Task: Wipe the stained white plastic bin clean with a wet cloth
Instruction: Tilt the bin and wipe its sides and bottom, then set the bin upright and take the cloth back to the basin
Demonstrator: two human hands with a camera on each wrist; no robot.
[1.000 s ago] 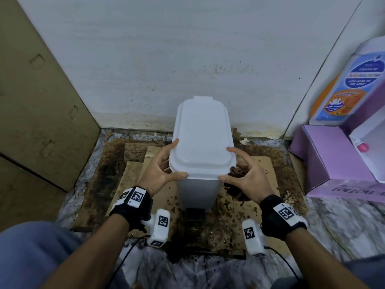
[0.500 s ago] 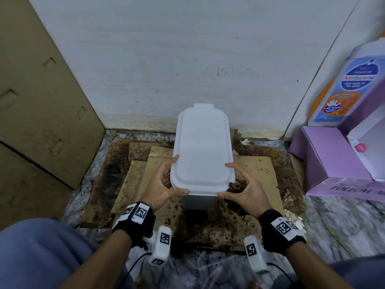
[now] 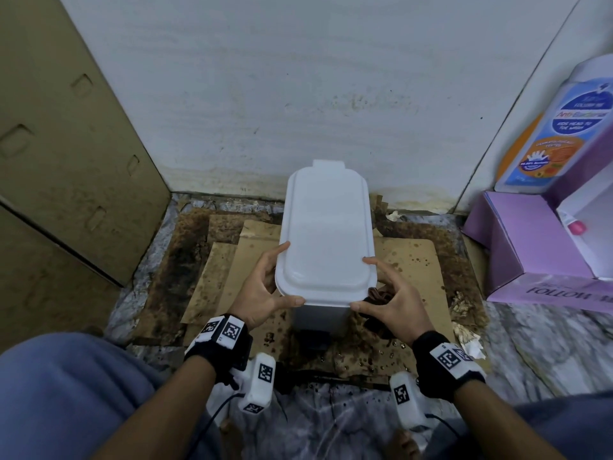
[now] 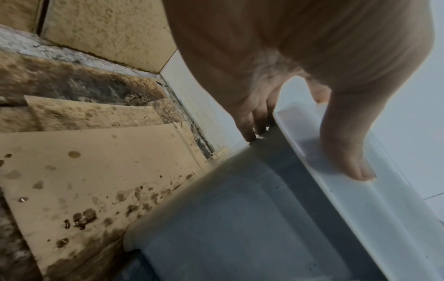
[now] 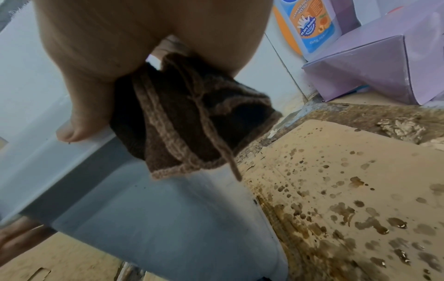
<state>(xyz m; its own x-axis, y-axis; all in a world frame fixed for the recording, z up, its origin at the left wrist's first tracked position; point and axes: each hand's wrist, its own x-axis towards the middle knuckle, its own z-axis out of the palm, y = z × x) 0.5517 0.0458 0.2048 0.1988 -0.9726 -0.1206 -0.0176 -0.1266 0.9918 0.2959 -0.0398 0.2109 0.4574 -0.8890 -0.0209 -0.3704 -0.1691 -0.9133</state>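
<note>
The white plastic bin (image 3: 326, 240) stands upright on stained cardboard with its lid closed. My left hand (image 3: 280, 277) grips the lid's near left corner, thumb on the front rim (image 4: 360, 199) and fingers under the side edge. My right hand (image 3: 368, 285) is at the near right corner, thumb and forefinger touching the lid. Its other fingers hold a bunched dark brown cloth (image 5: 187, 121) against the palm, and the cloth (image 3: 378, 295) hangs beside the bin's grey-white side (image 5: 168, 218). A dark pedal (image 3: 315, 340) shows at the bin's foot.
Wet, brown-spattered cardboard sheets (image 3: 411, 270) cover the marble floor. The white wall (image 3: 298, 94) rises right behind the bin. Tan cardboard panels (image 3: 66, 144) lean on the left. A purple box (image 3: 530, 247) and a wash bottle (image 3: 557, 134) stand on the right.
Both hands have stayed at the lid's near corners, the thumbs closing in along the front rim. The head view has shifted slightly, and the cloth is still in my right hand.
</note>
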